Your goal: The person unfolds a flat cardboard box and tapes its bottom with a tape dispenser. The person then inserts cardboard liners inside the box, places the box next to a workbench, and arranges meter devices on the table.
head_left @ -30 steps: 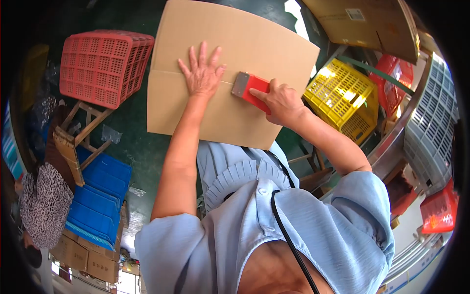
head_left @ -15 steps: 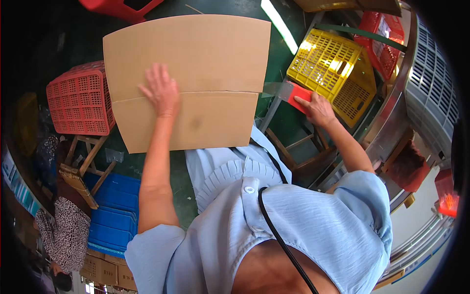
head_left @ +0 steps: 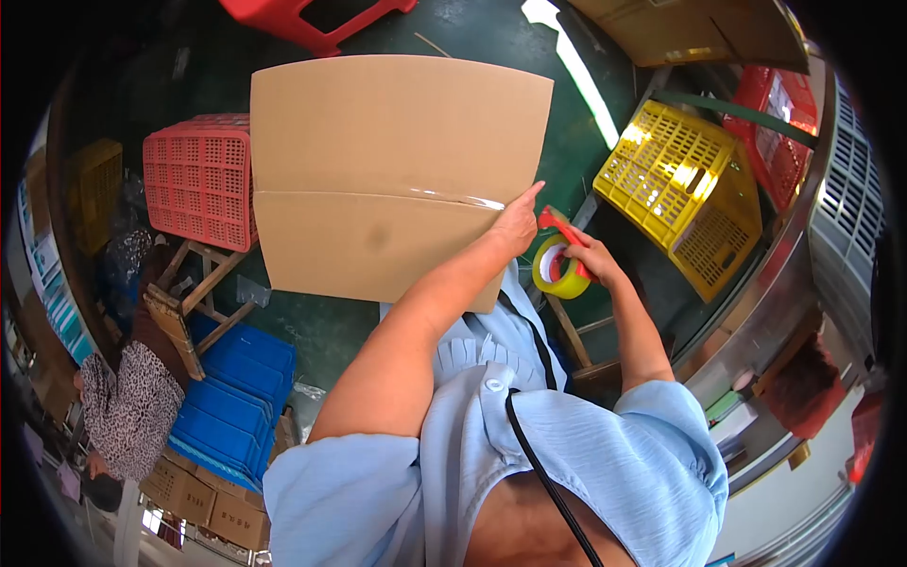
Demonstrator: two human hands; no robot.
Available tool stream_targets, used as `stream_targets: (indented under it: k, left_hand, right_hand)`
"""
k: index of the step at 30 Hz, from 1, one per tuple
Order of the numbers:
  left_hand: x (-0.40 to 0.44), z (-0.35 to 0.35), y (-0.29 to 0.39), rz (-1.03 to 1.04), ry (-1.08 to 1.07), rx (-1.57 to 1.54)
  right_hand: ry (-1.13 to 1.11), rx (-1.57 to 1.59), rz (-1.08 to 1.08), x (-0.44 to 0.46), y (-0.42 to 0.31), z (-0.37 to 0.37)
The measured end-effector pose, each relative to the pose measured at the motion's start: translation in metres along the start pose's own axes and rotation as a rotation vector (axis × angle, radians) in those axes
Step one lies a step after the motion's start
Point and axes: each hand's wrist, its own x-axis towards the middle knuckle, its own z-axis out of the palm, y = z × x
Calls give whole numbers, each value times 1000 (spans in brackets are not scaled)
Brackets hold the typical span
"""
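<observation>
The left hand [head_left: 517, 227] is resting unclenched, index finger [head_left: 536, 191] extended, at the 4 o'clock edge of the cardboard carton [head_left: 402, 132], which is sitting at 11 o'clock from the light-blue top [head_left: 595, 439], with clear tape [head_left: 484, 201] running along its seam [head_left: 326, 192]. The right hand [head_left: 595, 258] is grasping a red tape dispenser [head_left: 565, 228] with a yellow tape roll [head_left: 570, 286] just off the carton's 4 o'clock side, while a red plastic basket [head_left: 196, 187] is standing at its 9 o'clock.

Head-worn cam, facing fwd & down, close
</observation>
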Motion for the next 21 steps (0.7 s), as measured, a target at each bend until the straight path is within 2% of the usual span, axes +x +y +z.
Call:
stream_targets:
  k: [1,3,4,5,6,7,8,10,12,13,16,17,19,20,21]
  left_hand:
    - [-8,-4,-2,7,88,-17]
    - [-39,12,12,-32,447,-390]
    - [-64,22,28,-29,597,-586]
    - [-102,21,43,-78,590,-896]
    - [-139,31,63,-253,497,-1018]
    - [-171,31,72,-452,486,-1170]
    - [-197,48,82,-759,342,-1363]
    - [-231,86,94,-1538,368,-2030]
    - [-246,93,81,-1849,475,-2311]
    - [-246,102,77,-1767,505,-2490]
    - [-217,109,64,-1548,740,-2733]
    - [-207,104,59,-1558,766,-2735]
    - [-197,87,46,-1708,1128,-2558]
    - [-200,92,40,-1726,1138,-2559]
    - [-204,99,33,-1772,1257,-2415]
  right_hand:
    - [39,104,-64,-12,-5,-6]
    - [139,303,-144,-24,-19,-22]
    - [134,425,-275,-24,-29,-29]
    - [173,496,-298,-30,-52,-33]
    - [125,642,-465,-20,-65,-38]
    - [150,754,-450,-21,-88,-39]
    - [114,827,-437,-2,-96,-53]
    - [139,927,-546,12,-156,-44]
    - [50,894,-695,39,-208,-35]
    - [22,895,-740,56,-230,-29]
    - [52,758,-856,99,-282,-4]
    - [59,755,-868,104,-294,8]
    - [129,562,-892,115,-302,10]
    - [42,587,-872,112,-301,8]
    - [-30,607,-753,116,-291,-1]
